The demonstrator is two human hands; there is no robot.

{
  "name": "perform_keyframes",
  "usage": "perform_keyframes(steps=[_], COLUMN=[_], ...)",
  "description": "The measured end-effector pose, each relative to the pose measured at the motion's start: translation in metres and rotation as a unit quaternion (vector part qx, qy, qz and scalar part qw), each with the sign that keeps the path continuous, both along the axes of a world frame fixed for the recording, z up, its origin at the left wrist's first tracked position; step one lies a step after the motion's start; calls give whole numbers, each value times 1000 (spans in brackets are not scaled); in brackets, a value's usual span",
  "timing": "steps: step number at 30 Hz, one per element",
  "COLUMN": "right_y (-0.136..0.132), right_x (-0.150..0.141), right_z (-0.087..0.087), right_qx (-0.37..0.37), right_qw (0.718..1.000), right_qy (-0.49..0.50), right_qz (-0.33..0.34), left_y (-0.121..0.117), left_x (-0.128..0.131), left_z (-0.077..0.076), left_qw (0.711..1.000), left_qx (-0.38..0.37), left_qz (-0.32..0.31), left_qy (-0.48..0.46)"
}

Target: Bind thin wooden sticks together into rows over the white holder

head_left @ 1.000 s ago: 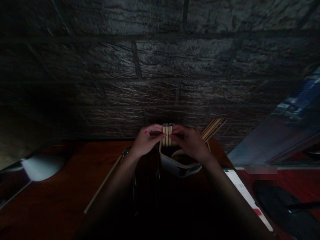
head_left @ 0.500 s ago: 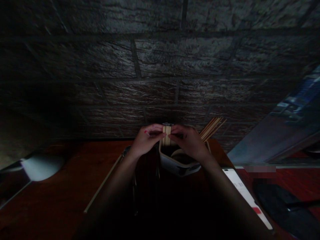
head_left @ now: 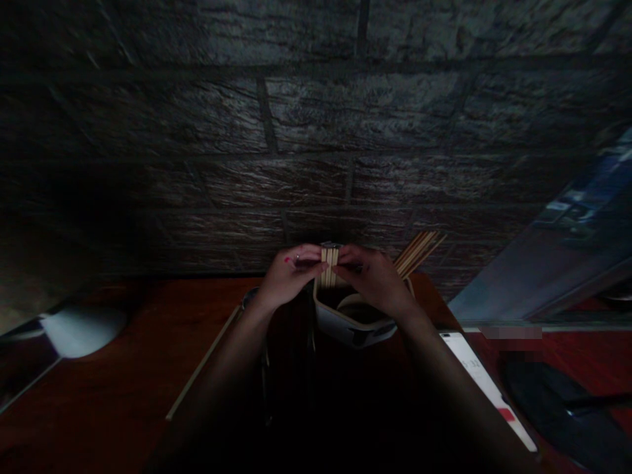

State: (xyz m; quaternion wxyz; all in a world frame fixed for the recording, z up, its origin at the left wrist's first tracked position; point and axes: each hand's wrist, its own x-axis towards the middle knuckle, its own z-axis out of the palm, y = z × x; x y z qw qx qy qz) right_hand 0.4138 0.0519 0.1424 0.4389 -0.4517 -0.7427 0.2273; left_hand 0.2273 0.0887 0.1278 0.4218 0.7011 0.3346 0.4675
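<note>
Several pale wooden chopsticks [head_left: 330,275] stand upright side by side, pinched between my two hands at the far edge of the table. My left hand [head_left: 292,275] closes on them from the left with thumb and fingers. From the right, my right hand [head_left: 376,280] grips them in the same way. Their lower ends reach down into a pale, angular container [head_left: 356,334], where the bottoms are hidden in shadow. Behind my right hand, more chopsticks [head_left: 419,255] lean out over the container's right side. Something shiny shows just behind the held tops; I cannot make out what.
A brick-patterned wall [head_left: 316,131] rises right behind the container. On the brown table [head_left: 133,382] lie a single chopstick [head_left: 205,362] and dark metal utensils [head_left: 267,388] near my left forearm. A phone [head_left: 486,388] lies at the right edge, and a white cone-shaped object [head_left: 83,329] is at left.
The gap between the two groups of chopsticks has narrowed, and they now stand close together. Both hands stay at nearly the same place.
</note>
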Motion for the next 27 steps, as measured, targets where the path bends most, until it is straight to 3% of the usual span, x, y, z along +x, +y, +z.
perform_keyframes(steps=[14,27], right_y=[-2,-5], right_x=[1,2], right_z=[3,5], right_qx=[-13,0], right_qw=[1000,1000], right_qy=[-13,-11], right_qz=[-12,-21], left_y=[-1,-2], left_x=[-1,-2], left_z=[1,2], left_qw=[1000,1000], left_qx=[-24,3], left_qz=[-9,0], left_qy=[-3,-1])
